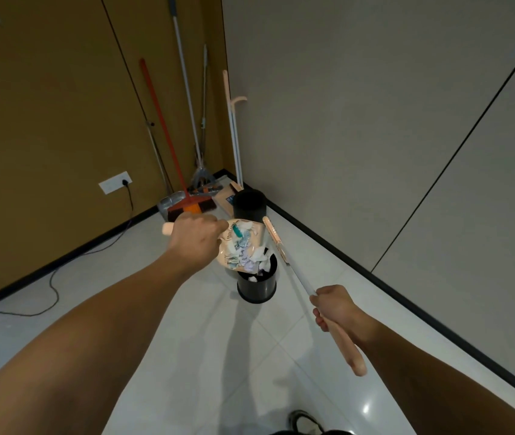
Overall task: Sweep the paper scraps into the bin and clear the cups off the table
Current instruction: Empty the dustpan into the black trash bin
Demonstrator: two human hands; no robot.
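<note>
My left hand (195, 240) grips the peach handle of a peach dustpan (228, 237), held tilted over a black round bin (257, 285) on the floor. Paper scraps (245, 251), white, green and pale purple, lie in the pan and slide toward the bin's mouth; some white scraps show inside the bin. My right hand (333, 306) grips the peach and white handle of a broom (297, 274), whose far end points at the dustpan. No cups or table are in view.
A second black bin (249, 204) stands behind, near the corner. Several brooms, a mop and a metal dustpan (171, 202) lean in the corner. A wall socket (115, 182) with a black cable runs along the left floor. My shoe (305, 422) shows at the bottom.
</note>
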